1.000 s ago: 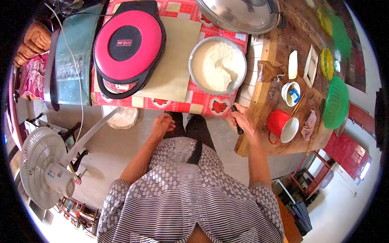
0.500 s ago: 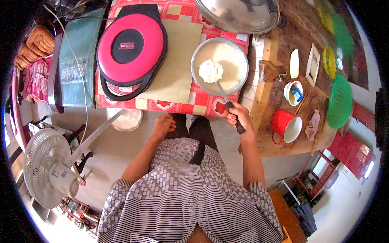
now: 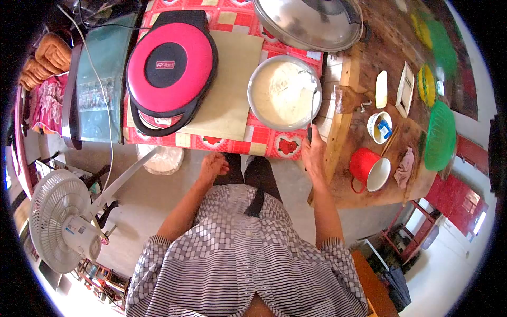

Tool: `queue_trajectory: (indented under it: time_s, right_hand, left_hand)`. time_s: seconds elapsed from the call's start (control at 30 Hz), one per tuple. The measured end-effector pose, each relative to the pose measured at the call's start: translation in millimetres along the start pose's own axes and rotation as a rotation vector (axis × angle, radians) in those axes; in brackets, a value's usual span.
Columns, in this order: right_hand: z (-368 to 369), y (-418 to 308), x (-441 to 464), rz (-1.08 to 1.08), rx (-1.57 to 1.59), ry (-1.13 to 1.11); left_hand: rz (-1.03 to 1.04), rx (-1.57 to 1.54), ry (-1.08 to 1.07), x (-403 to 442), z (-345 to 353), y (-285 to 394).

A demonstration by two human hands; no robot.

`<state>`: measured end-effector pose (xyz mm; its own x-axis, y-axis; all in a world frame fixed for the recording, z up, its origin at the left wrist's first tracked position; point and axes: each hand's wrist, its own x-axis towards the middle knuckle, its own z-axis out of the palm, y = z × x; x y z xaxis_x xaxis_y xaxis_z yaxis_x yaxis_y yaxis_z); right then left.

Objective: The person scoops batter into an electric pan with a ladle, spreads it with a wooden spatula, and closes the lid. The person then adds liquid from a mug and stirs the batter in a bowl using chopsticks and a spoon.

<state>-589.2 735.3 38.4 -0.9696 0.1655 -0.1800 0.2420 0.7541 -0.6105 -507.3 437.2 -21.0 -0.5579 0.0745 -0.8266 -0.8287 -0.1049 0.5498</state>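
Observation:
My right hand (image 3: 313, 152) is wrapped round the black handle of a metal spoon (image 3: 313, 108). The spoon's head lies at the right side of a metal bowl (image 3: 254, 108) of pale batter (image 3: 285, 95). The bowl stands on a red and white patterned cloth (image 3: 227, 143). My left hand (image 3: 213, 167) hangs beside my lap, below the cloth's edge, with its fingers loosely curled and nothing seen in them. Left of the bowl sits a closed pink and black electric pan (image 3: 195, 68), partly on a beige board (image 3: 232, 79).
A large metal lid (image 3: 311, 21) lies behind the bowl. On the wooden table (image 3: 343, 179) at right are a red mug (image 3: 364, 162), a small bowl (image 3: 374, 127), a cloth (image 3: 405, 168) and a green basket (image 3: 441, 134). A white fan (image 3: 58, 216) stands at left.
The spoon has swung from the bowl's left-middle to its right side, and the white lump on it no longer shows. My right hand has turned more upright. My left hand has barely moved.

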Motion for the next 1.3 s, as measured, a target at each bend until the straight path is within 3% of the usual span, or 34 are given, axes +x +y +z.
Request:
queue_trajectory:
  time_s: [0.1, 0.13, 0.23, 0.27, 0.37, 0.53, 0.63, 0.73, 0.83, 1.03, 1.2, 1.3]
  right_hand:
    - [32, 28, 22, -0.042, -0.156, 0.049]
    - [40, 30, 25, -0.124, -0.073, 0.101]
    - [45, 0, 37, 0.141, 0.122, -0.058]
    - [65, 24, 42, 0.124, 0.162, -0.048]
    - [60, 21, 48, 0.273, 0.610, -0.344]
    - [56, -1, 43, 0.502, 1.002, -0.354]
    - [51, -4, 40, 0.632, 1.243, -0.506]
    - [54, 24, 31, 0.589, 1.500, -0.674]
    - [46, 18, 18, 0.591, 1.712, -0.658]
    - [7, 0, 0, 0.532, 1.331, -0.577]
    - [-23, -8, -21, 0.534, 1.090, -0.368]
    - [-34, -6, -32, 0.366, 0.874, -0.281]
  left_hand:
    - [0.010, -0.018, -0.019, 5, -13, -16]
    - [-0.004, -0.012, -0.001, 5, -14, -17]
    - [-0.037, -0.013, 0.040, -6, -15, -7]
    - [-0.040, -0.022, 0.041, -4, -19, -13]
    - [-0.009, -0.081, 0.025, -9, -23, -21]
    - [0.010, -0.127, 0.013, -10, -20, -24]
    - [0.004, -0.080, 0.019, -9, -18, -19]
    - [-0.003, -0.053, 0.019, -9, -18, -18]
    - [0.020, -0.051, 0.035, -11, -17, -16]
    - [0.016, -0.063, 0.022, -7, -11, -17]
    - [0.003, -0.043, 0.001, -4, -1, -10]
    - [0.028, -0.025, -0.002, -6, 6, -3]
